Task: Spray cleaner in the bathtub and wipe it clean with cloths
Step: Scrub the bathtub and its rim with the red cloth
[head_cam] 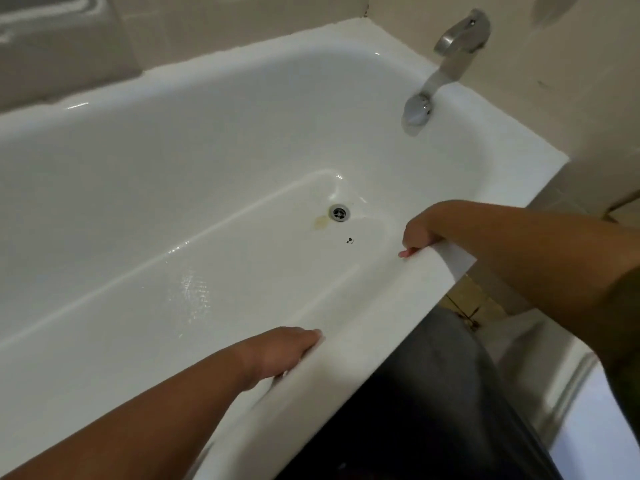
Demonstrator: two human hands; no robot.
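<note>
1. Here's the white bathtub (346, 362), stretching from the lower left up to the far right corner against beige wall tiles (214, 22), with the person leaning over its near rim.
2. The right hand (420, 233) is clamped on that near rim. The fingers hook over the inner edge, and one fingertip peeks out underneath.
3. The left hand (280, 355) sits further along the same rim, fingers laid fairly straight along the inner lip. The thumb is hidden, so I can't tell whether it's gripping or just resting.
4. Down on the tub floor is the round metal drain (339, 213), with a yellowish stain (321, 221) just beside it and a small dark speck (349, 241) nearby.
5. At the far end, a brushed-metal spout (460, 36) juts from the wall, above a round metal fitting (417, 107) on the tub's end wall.
6. Grey trousers (443, 375) press right up against the outside of the tub.
</note>
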